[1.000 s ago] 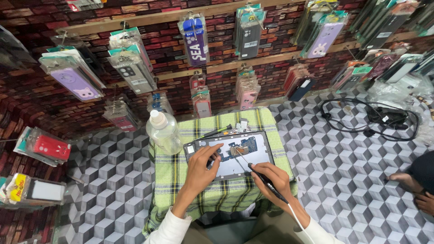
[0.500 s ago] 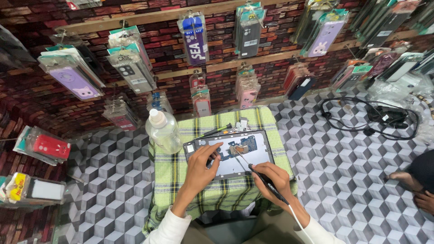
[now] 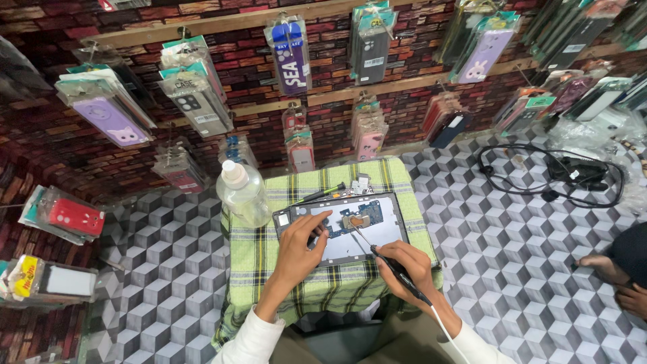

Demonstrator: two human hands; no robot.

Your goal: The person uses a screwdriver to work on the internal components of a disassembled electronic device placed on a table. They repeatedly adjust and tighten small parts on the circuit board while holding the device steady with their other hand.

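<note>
Now | left hand (image 3: 301, 251) flat on tablet (image 3: 377, 236) | right hand (image 3: 406, 264) grip holding probe (image 3: 384, 257)

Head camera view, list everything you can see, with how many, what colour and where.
Opened tablet: one, grey with a blue circuit board, on the checked cloth.
Checked cloth: one, green and yellow, covering the small table.
Plastic bottle: one, clear with a white cap, left of the tablet.
Screwdriver: one, black and green, on the cloth behind the tablet.
Soldering pen: one, black with a white cord, tip over the circuit board.
Phone cases: many, mixed colours, hanging in packets on the brick-pattern wall.
Cables: one black tangle, floor at right.
Left hand: on the tablet's left part.
Right hand: gripping the soldering pen.
</note>
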